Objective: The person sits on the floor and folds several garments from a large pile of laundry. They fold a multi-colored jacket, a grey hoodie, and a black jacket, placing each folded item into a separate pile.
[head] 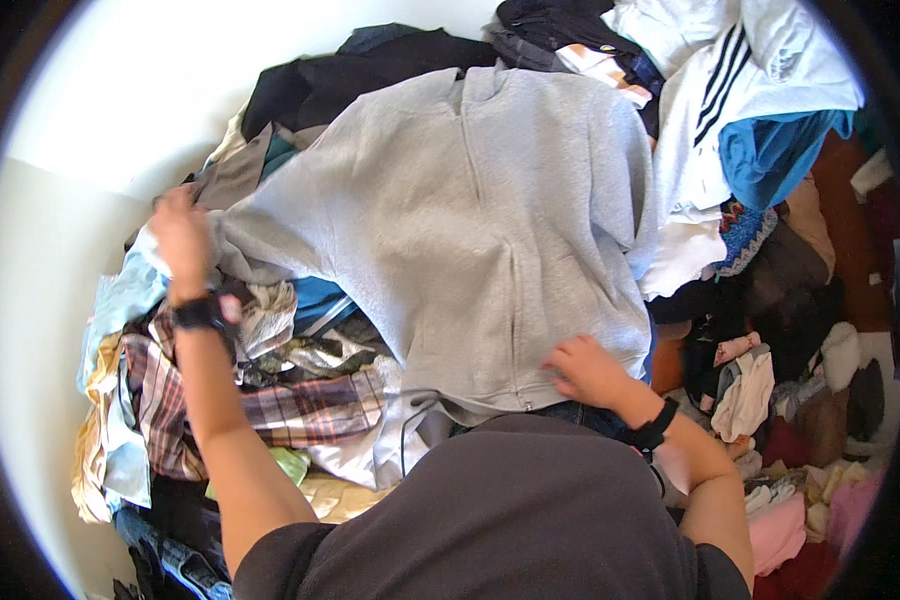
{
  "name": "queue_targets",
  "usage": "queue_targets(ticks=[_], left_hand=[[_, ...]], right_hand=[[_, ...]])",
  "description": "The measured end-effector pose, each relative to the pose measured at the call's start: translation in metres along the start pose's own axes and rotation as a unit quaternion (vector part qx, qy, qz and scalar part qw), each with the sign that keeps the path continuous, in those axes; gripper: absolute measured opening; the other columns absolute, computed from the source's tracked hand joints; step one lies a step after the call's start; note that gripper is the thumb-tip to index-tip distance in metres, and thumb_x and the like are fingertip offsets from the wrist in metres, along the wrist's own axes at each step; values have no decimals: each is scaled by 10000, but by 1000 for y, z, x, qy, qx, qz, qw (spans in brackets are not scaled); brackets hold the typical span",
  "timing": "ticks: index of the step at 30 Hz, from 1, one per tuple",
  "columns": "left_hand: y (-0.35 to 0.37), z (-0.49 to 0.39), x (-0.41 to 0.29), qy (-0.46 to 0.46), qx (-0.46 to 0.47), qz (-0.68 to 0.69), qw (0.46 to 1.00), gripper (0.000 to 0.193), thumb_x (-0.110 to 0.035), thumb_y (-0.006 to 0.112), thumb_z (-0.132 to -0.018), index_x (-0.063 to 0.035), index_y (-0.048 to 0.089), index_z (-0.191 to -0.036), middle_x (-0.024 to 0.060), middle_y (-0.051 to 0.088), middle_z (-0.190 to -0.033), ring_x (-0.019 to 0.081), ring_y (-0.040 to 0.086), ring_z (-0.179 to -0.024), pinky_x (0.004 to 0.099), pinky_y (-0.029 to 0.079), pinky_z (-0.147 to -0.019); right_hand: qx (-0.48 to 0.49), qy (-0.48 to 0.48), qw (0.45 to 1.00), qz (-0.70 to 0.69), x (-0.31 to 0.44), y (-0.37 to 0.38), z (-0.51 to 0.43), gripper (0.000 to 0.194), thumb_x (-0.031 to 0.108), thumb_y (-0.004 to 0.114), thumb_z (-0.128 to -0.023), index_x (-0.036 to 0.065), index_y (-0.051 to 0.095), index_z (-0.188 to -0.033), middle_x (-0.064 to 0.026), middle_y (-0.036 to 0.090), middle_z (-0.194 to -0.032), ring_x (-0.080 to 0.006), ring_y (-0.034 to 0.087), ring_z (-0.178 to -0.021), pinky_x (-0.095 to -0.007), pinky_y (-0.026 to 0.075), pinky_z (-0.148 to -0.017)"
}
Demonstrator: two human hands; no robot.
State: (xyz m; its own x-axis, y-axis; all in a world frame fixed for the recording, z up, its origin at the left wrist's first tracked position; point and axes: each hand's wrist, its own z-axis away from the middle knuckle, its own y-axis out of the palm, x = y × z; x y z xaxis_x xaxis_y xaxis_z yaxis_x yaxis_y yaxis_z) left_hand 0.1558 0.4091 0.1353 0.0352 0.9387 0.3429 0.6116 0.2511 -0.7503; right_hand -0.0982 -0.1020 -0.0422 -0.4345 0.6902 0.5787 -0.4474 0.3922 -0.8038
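Note:
A light grey zip-up sweatshirt [420, 217] lies spread front side up over a heap of clothes, its collar away from me and its hem near my body. One sleeve stretches out to the left. At the end of that sleeve is my left hand [181, 236], blurred, with a dark band on the wrist; its grip on the cuff is unclear. My right hand [589, 375] touches the lower front beside the zipper, fingers bent, and whether they pinch the cloth does not show. The other sleeve lies folded along the right side.
A plaid shirt [307, 409] and a light blue garment [131, 277] lie at left. Black clothing [345, 79] is heaped behind. A white garment with black stripes [772, 82] hangs over a blue one [787, 157] at upper right. Socks [746, 390] lie lower right. A white wall [52, 247] borders the left.

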Motion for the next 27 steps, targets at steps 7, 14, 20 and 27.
queue_targets(ticks=[7, 14, 20, 27], left_hand=[[11, 66, -254, 301, 213, 406, 836, 410, -214, 643, -821, -87, 545, -1199, 147, 451, -1343, 344, 347, -1312, 456, 296, -1069], [38, 93, -340, 296, 258, 479, 785, 591, -463, 526, -886, -181, 392, -1387, 146, 292, -1475, 358, 226, -1375, 563, 185, -1085], [61, 146, -382, 339, 346, 335, 808, 808, -645, 497, -815, -205, 276, -1456, 121, 140, -1538, 336, 66, -1421, 651, 8, -1065], [43, 95, -392, 267, 561, 476, 623, 635, -465, 537, -888, -154, 365, -1413, 127, 342, -1458, 292, 268, -1363, 505, 185, -1097]], right_hand=[[-30, -221, 962, 155, 32, 36, -74, 417, 286, 689, -728, 135, 594, -1105, -92, 543, -1186, -306, 464, -1178, -499, 332, -1020], [118, -3, 979, -168, 11, 29, -91, 338, 251, 639, -816, 65, 622, -1097, -104, 634, -1086, -244, 590, -1019, -379, 445, -898], [-206, 140, 896, -368, -51, -7, -55, 310, 207, 603, -850, 53, 582, -1119, -81, 626, -1056, -172, 576, -945, -319, 458, -843], [-573, 391, 719, -50, -212, -11, -38, 624, 291, 711, -765, -21, 447, -1235, -287, 476, -1193, -373, 463, -1139, -427, 375, -973]])
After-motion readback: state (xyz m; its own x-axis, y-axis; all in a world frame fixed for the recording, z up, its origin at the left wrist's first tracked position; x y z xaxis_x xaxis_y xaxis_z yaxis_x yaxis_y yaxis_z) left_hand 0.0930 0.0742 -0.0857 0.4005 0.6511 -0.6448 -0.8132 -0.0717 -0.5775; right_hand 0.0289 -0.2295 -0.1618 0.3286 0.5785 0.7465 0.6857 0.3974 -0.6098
